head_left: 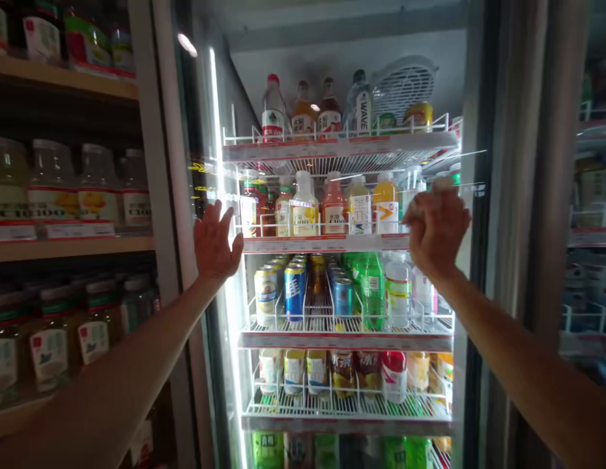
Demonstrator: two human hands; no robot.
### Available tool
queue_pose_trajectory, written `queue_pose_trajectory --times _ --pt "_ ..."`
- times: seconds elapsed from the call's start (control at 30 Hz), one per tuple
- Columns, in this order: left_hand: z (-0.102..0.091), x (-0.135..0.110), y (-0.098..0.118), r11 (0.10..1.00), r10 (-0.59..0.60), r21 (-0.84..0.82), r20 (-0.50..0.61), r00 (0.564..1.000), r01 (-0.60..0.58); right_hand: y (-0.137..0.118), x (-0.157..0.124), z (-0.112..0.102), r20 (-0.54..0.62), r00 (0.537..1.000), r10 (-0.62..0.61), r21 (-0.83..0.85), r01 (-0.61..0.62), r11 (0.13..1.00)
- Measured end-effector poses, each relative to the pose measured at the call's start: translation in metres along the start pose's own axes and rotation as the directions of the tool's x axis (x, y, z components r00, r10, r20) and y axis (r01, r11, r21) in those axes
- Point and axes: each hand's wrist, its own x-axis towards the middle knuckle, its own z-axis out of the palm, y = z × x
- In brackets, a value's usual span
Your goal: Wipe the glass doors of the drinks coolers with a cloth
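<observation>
My left hand (217, 242) is raised with its fingers spread, at the left side of a lit drinks fridge, in front of the bright light strip (219, 130). It holds nothing; whether it touches the glass cannot be told. My right hand (438, 228) is up at the fridge's right side, fingers curled around something pale that is blurred and mostly hidden. Behind the hands, a shelf (327, 243) carries bottles, among them a yellow-labelled bottle (304, 205) and an orange juice bottle (385, 202). Reflections on the glass (200, 176) show between me and the drinks.
Higher up, a shelf (342, 150) holds several bottles in front of a round vent (405, 81). Below are blue cans (294, 292), green bottles (371, 290) and more drinks. To the left stands a wooden shelf (73, 242) of bottles; a metal frame (522, 195) rises at right.
</observation>
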Motion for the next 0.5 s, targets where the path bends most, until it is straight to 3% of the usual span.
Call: queue_pose_trajectory --times 0.07,0.13,0.2,0.23,0.27,0.3,0.37,0.43,0.5 --pt "-0.001 0.000 0.001 1.000 0.006 0.003 0.000 1.000 -0.006 -0.031 -0.030 0.002 0.070 0.964 -0.255 0.077 0.250 0.965" --pt "-0.001 -0.001 0.001 1.000 0.014 0.008 -0.002 1.000 -0.014 -0.052 -0.056 0.001 0.119 0.841 -0.527 0.145 0.510 0.848" --pt "0.000 -0.001 0.001 1.000 0.027 0.016 -0.016 1.000 -0.026 -0.054 -0.064 -0.001 0.157 0.706 -0.691 0.178 0.668 0.723" --pt "0.001 -0.001 0.000 0.999 0.031 0.023 -0.028 0.999 -0.031 -0.047 -0.059 -0.002 0.168 0.693 -0.701 0.165 0.681 0.713" --pt "0.002 -0.001 -0.001 0.999 0.034 0.028 -0.041 0.999 -0.033 -0.036 -0.049 -0.003 0.164 0.732 -0.661 0.127 0.649 0.750" --pt "0.003 0.000 -0.001 0.999 0.036 0.032 -0.055 0.998 -0.034 -0.023 -0.035 -0.004 0.144 0.810 -0.569 0.070 0.565 0.822" --pt "0.005 0.000 -0.003 0.999 0.033 0.034 -0.077 0.997 -0.031 0.000 -0.005 -0.004 0.046 0.959 -0.278 -0.035 0.280 0.959" --pt "0.007 0.000 -0.005 0.999 0.035 0.035 -0.086 0.996 -0.032 0.009 0.016 -0.001 -0.065 0.997 -0.038 -0.067 0.034 0.997" --pt "0.008 0.000 -0.005 0.999 0.041 0.037 -0.088 0.995 -0.038 -0.004 0.016 0.004 -0.073 0.997 -0.012 -0.047 0.009 0.999"
